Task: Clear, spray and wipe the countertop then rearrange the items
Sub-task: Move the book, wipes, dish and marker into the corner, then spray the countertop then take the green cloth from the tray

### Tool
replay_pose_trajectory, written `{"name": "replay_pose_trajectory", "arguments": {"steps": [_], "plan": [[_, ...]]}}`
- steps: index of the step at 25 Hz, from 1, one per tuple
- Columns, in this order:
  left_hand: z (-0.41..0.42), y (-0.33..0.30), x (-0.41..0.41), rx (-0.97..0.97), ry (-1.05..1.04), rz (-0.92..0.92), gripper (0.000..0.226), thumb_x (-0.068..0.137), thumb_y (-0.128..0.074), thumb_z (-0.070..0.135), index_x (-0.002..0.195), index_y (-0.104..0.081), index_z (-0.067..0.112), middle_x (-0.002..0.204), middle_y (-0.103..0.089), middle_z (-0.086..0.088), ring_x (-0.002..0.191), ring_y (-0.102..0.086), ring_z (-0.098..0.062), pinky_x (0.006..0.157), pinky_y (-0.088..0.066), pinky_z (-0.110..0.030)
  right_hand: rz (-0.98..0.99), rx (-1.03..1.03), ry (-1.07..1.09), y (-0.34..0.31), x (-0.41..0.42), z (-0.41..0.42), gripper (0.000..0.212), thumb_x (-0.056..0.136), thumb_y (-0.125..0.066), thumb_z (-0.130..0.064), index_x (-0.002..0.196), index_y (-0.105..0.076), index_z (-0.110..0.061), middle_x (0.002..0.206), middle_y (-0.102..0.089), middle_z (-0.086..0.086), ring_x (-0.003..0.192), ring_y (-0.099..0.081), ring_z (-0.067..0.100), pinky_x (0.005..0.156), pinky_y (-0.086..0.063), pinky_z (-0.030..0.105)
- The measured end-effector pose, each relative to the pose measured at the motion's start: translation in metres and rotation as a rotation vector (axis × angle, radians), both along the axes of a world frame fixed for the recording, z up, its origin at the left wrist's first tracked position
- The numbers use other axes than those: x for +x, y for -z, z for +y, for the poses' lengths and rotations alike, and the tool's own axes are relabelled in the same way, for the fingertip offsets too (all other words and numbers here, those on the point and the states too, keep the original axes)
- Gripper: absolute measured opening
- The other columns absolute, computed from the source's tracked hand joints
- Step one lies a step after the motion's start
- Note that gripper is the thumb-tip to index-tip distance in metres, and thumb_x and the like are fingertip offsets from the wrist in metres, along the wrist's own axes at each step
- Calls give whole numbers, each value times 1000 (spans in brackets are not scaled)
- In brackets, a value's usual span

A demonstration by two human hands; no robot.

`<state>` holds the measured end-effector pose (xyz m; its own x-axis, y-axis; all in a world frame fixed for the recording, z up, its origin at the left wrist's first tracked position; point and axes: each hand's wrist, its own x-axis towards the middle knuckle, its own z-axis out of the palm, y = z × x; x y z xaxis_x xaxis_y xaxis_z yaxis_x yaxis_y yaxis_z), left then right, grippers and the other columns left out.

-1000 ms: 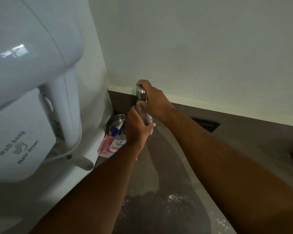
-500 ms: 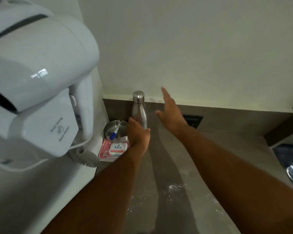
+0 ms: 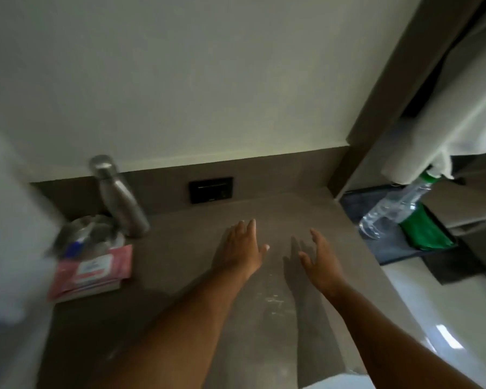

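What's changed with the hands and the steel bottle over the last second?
Both hands let go of the steel bottle and drew back; the left hand and right hand now hang open over the countertop. The bottle stays upright in the back corner, beside the pink wipes pack.

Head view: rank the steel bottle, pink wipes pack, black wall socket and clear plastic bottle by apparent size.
1. pink wipes pack
2. steel bottle and clear plastic bottle: look alike, and both are blurred, so unranked
3. black wall socket
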<state>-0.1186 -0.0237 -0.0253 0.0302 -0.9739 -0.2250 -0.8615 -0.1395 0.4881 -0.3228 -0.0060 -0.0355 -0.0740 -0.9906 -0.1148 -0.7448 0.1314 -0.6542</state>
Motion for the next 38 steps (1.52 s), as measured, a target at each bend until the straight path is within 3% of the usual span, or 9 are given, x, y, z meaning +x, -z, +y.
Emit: {"name": "replay_pose_trajectory", "arguments": {"steps": [8,13,18,23,27,29,31,33,38], "plan": [[-99,64,-159,-29,249,-227,83,83,-31,76,153,-12,36,164,-7,-9,150,-6,-30,119,-3,-50,-28,-173,393,-16,-242,-72,66,92,-61,-24,148,-30,-8,152,-39,14,139,-37,29,113,-29,36],[-105,89,-175,-202,200,-394,79,82,-26,76,150,-24,37,162,-20,-8,148,-16,-31,118,-9,-53,-231,-206,177,-35,-300,-148,80,82,-75,-30,148,-30,-18,146,-46,2,134,-44,14,111,-37,34],[-108,94,-176,-240,179,-423,78,82,-32,75,149,-29,36,159,-27,-8,146,-24,-30,117,-16,-52,-277,-104,22,-44,-305,-201,71,65,-86,-41,118,-55,-5,98,-67,15,88,-66,19,79,-55,20],[-109,99,-175,-252,174,-436,78,81,-35,75,149,-28,37,159,-28,-8,146,-24,-28,118,-16,-51,-416,-281,71,-40,-286,-208,44,64,-66,-7,107,-58,3,70,-58,17,59,-52,7,61,-48,15],[-107,97,-175,-237,170,-434,78,81,-32,75,149,-27,38,161,-24,-7,148,-20,-28,118,-13,-51,-412,-274,111,-54,-285,-184,21,64,-64,-3,72,-50,10,62,-53,13,53,-48,11,54,-44,23],[-108,97,-174,-193,185,-451,78,82,-25,76,151,-20,39,163,-16,-6,149,-13,-28,118,-8,-51,-419,-263,122,-65,-287,-158,22,64,-65,-2,81,-52,4,65,-52,13,57,-49,15,55,-43,29],[-109,95,-173,-131,216,-445,80,82,-20,77,152,-13,40,164,-8,-6,150,-6,-28,119,-5,-51,-431,-245,97,-82,-285,-117,40,62,-64,-3,101,-55,-4,74,-55,13,63,-53,14,58,-46,30],[-109,88,-172,-52,249,-397,79,84,-19,77,153,-8,39,165,-2,-5,151,-1,-28,119,-3,-53,-413,-236,89,-99,-281,-72,47,61,-64,-4,106,-55,-13,80,-57,15,68,-55,14,60,-48,33],[-24,71,-155,-141,274,-310,73,90,-26,65,154,-9,34,164,-8,-7,151,-7,-30,119,-4,-53,-382,-114,58,-118,-261,35,40,70,-66,0,107,-53,5,75,-61,22,60,-63,32,60,-56,49]]}}
